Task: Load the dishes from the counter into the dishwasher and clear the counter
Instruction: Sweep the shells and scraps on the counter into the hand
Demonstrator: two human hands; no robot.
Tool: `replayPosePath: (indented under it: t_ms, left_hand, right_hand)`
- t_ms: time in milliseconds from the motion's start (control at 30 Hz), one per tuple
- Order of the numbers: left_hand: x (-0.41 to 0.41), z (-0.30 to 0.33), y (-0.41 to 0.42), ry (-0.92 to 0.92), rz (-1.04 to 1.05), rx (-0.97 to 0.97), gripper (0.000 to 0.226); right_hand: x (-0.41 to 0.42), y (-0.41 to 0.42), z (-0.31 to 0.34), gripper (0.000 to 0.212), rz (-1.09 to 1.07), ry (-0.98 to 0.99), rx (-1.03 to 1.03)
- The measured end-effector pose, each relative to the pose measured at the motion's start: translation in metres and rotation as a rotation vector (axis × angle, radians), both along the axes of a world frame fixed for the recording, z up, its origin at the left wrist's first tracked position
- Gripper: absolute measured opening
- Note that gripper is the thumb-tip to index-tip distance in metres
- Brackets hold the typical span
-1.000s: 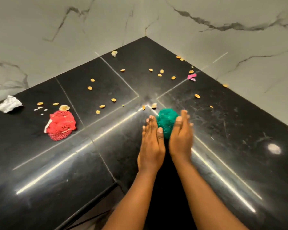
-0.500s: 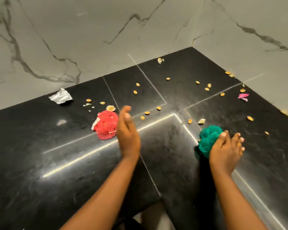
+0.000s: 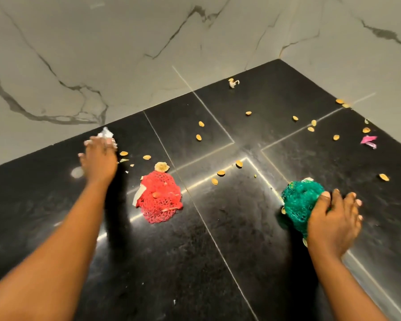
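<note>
A black stone counter (image 3: pixel 229 246) runs into a corner of marble walls. My left hand (image 3: pixel 100 161) reaches to the back left, its blurred fingers stretched over a crumpled piece of foil (image 3: pixel 105 134) by the wall. My right hand (image 3: pixel 331 218) rests against a green mesh scrubber (image 3: pixel 298 200) at the right, thumb on top of it and fingers spread flat on the counter beside it. A red mesh scrubber (image 3: pixel 159 196) lies between my arms, with small scraps caught in it. No dishes or dishwasher are in view.
Several yellow seed shells (image 3: pixel 220 173) are scattered over the counter's middle and back right. A pink wrapper scrap (image 3: pixel 368 141) lies at the far right, and a pale scrap (image 3: pixel 233 82) near the back corner. Marble walls (image 3: pixel 125 54) close off the back.
My hands have parted: the left swung away past the red scrubber to the foil, while the right stays against the green scrubber. The camera turned left.
</note>
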State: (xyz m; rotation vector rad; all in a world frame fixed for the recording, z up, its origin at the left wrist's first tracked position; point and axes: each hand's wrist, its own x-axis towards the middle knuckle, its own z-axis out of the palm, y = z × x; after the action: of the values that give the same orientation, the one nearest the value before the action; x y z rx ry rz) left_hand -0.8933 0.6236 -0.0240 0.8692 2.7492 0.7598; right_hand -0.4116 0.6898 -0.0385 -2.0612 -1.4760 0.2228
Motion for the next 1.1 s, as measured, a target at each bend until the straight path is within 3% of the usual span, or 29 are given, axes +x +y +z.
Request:
replayPosePath:
  t_ms: [133, 333, 500, 600, 700, 800, 833, 900, 967, 1100]
  left_hand:
    - [0.107, -0.004, 0.010, 0.026, -0.209, 0.138, 0.057]
    - [0.245, -0.004, 0.036, -0.141, -0.410, 0.260, 0.079]
    - [0.313, 0.009, 0.051, -0.373, -0.573, 0.304, 0.053]
    - [0.318, 0.019, 0.058, -0.480, -0.662, 0.484, 0.039]
    - [0.282, 0.021, 0.073, -0.295, -0.497, 0.630, 0.032]
    - [0.217, 0.008, 0.105, 0.081, -0.218, 0.363, 0.043]
    - [0.202, 0.001, 0.115, 0.114, -0.173, 0.209, 0.050]
    - [0.190, -0.011, 0.128, 0.150, -0.161, -0.021, 0.061]
    - [0.193, -0.017, 0.131, 0.218, -0.196, -0.102, 0.066]
    - [0.196, -0.016, 0.133, 0.289, -0.317, -0.153, 0.061]
  right_hand:
    - [-0.002, -0.002, 0.003, 0.064, -0.009, 0.030, 0.002]
    - [-0.005, -0.004, 0.005, 0.063, -0.007, 0.069, 0.007]
    - [-0.003, -0.005, 0.008, 0.060, -0.022, 0.146, 0.013]
    - [0.000, -0.004, 0.010, 0.060, -0.030, 0.261, 0.023]
    - [0.006, -0.007, 0.007, 0.061, 0.006, 0.470, 0.026]
    - [0.029, -0.002, 0.019, 0.044, -0.015, 0.876, 0.103]
    - [0.043, 0.007, 0.024, 0.038, -0.020, 0.839, 0.155]
    - [0.073, 0.039, 0.029, 0.045, -0.039, 0.492, 0.178]
    - [0.100, 0.082, 0.028, 0.058, -0.070, 0.138, 0.061]
    - [0.102, 0.146, 0.014, 0.069, -0.148, -0.024, -0.261]
